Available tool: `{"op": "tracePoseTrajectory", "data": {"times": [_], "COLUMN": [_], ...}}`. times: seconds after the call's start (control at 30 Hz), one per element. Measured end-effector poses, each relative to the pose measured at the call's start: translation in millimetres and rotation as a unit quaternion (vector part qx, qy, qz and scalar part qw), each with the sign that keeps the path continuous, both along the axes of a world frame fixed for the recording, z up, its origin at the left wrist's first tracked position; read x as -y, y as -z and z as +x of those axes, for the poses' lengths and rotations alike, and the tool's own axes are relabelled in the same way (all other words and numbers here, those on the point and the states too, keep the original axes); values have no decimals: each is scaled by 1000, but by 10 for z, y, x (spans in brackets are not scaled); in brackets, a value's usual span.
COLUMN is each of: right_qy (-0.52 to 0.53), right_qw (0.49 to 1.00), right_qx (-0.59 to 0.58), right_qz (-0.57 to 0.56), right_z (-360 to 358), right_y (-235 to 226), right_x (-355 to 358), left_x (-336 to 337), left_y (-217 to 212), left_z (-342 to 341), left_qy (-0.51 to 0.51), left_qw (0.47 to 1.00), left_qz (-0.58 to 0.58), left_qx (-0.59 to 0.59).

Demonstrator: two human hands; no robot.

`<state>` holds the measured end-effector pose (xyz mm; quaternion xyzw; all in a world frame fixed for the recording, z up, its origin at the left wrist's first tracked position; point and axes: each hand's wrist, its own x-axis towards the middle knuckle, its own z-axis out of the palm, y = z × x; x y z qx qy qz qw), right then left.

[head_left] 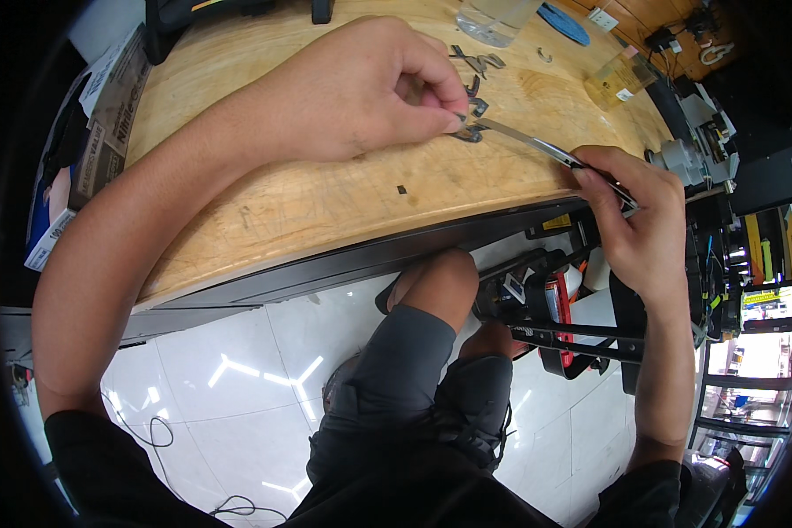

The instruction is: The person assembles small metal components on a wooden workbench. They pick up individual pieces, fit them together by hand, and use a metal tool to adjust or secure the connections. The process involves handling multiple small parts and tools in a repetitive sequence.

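Above the wooden table [282, 207], my left hand [365, 92] pinches a small dark piece [459, 123] between thumb and fingertips. Most of that piece is hidden by the fingers, so its kind is unclear. A slim silver knife [550, 148] lies in the grip of my right hand [634, 207], and its thin blade points left, its tip close to the dark piece. Just beyond my left fingertips are several thin, dark, curved pieces [480, 63] on the tabletop. A small dark square scrap [402, 190] sits nearer the table's front edge.
Cardboard boxes [106, 150] stand at the left edge. At the back are a clear container of liquid [495, 25], a blue round pad [563, 24] and a yellowish transparent box [620, 84]. Metal equipment [682, 161] is at the right. Below lies a cable [160, 431].
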<state>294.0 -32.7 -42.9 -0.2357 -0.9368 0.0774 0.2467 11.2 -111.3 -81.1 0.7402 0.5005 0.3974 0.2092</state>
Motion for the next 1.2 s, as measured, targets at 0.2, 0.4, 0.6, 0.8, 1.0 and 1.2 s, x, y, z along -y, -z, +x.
{"op": "tracePoseTrajectory", "data": {"times": [0.2,0.4,0.6,0.8,1.0,1.2], "right_qy": [5,3,5,0,-24,-16], "right_qw": [1000,1000,1000,1000,999,1000], "right_qx": [-3,-3,-9,5,-22,0], "right_qz": [5,6,18,8,-23,-27], "right_z": [11,-12,-13,-24,-39,-47], "right_y": [0,19,26,7,56,8], "right_x": [10,-19,-23,-32,-37,-27], "left_x": [-23,-9,-32,-10,-18,-29], "left_y": [-4,7,19,13,-14,9], "left_z": [1,-4,-17,-13,1,-17], "left_qy": [6,2,17,8,4,8], "left_qw": [1000,1000,1000,1000,1000,1000], "left_qz": [-12,-8,1,-17,-18,-2], "left_qx": [8,13,14,21,9,7]}}
